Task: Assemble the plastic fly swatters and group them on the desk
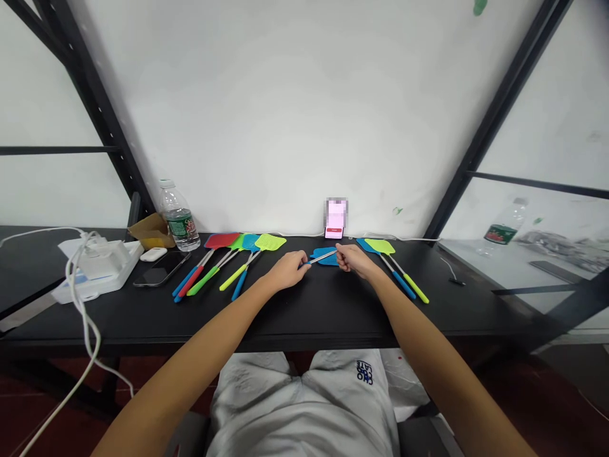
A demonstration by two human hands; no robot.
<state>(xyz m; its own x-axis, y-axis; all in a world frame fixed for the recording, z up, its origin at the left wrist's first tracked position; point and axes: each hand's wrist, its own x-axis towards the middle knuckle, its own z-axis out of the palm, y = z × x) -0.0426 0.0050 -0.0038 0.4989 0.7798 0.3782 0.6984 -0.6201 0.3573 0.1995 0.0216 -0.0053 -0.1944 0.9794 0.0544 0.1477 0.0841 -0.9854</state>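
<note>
Your left hand (287,270) pinches the blue grip end of a slim metal rod (323,256), and your right hand (354,260) has its fingers curled in, pinching the rod's other end between thumb and forefinger. The rod slants just above the black table (304,317), in front of a blue swatter head (328,261) lying between your hands; whether the two are joined, you cannot tell from here.

The clearest writing is on your pale shorts (257,406): a dark blue block of letters (365,372), upside down in this view, with "ATE" about all that can be made out. The water bottle (182,222) at far left wears a green label with red on it, its wording too small to read. Against the wall, the upright phone (335,219) shows a pink screen with a red bar, its text illegible and its top pixelated.

To your left lies a fan of swatters with red (222,240), green, blue and lime heads; to your right, a blue-and-lime pair (380,246).
</note>
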